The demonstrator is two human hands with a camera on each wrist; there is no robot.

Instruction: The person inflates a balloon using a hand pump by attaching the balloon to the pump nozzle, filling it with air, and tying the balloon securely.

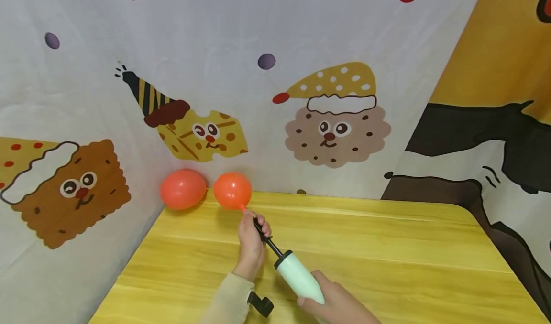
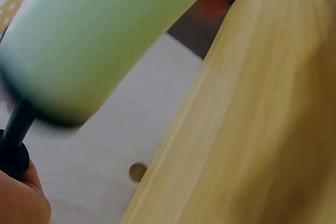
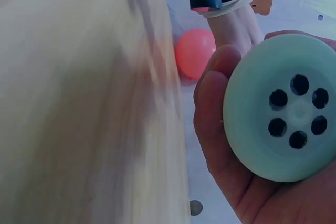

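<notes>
In the head view a mint-green hand balloon pump [image 1: 299,276] slants over the table, its black rod showing between body and upper end. My left hand [image 1: 253,240] grips the black upper end, with fingers at the neck of a round, inflated orange balloon [image 1: 232,190]. Lower down, my right hand [image 1: 340,300] is wrapped around the green body. The right wrist view looks onto the pump's round base [image 3: 299,113], which has several dark holes, with fingers curled about its side. In the left wrist view the pump body [image 2: 110,35] is large and blurred.
A second inflated balloon [image 1: 183,190], coral red, lies at the table's back left corner. The yellow wood-grain table [image 1: 387,247] meets a white cloth backdrop [image 1: 206,37] printed with cartoon snacks. A black strap mount [image 1: 260,305] sits on the left sleeve.
</notes>
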